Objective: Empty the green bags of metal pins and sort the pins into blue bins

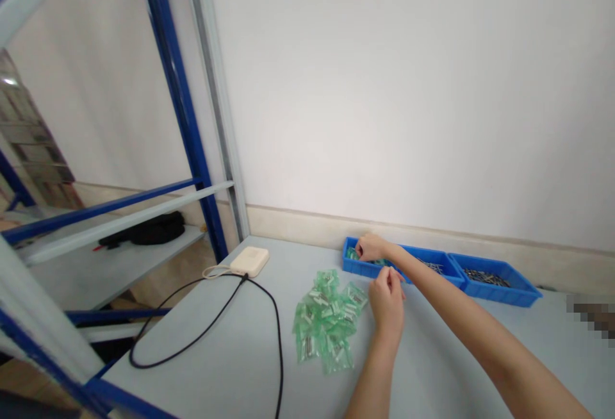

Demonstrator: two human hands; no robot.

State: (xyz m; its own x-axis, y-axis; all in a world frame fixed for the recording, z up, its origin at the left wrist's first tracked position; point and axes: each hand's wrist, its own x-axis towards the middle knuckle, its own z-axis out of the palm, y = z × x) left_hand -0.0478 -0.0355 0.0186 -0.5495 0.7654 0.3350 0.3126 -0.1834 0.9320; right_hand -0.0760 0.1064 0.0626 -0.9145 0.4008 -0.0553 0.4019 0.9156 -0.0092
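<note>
My right hand [369, 247] reaches across into the left end of a blue bin [358, 268] by the wall. Its fingers are curled over small green bags inside; what they grip is hidden. My left hand [387, 300] hovers just in front of that bin, its fingers pinched together at the top, and I cannot make out whether anything is in them. A pile of several small green plastic bags [327, 323], each with a white label, lies on the pale table [230, 368] directly to the left of my left hand.
A second blue bin [500, 287] with dark metal parts stands to the right along the wall. A white box [250, 260] with a black cable [211, 323] looping toward the front edge lies at the left. A blue shelf rack [192, 143] with a black object [148, 230] stands beyond the table's left side.
</note>
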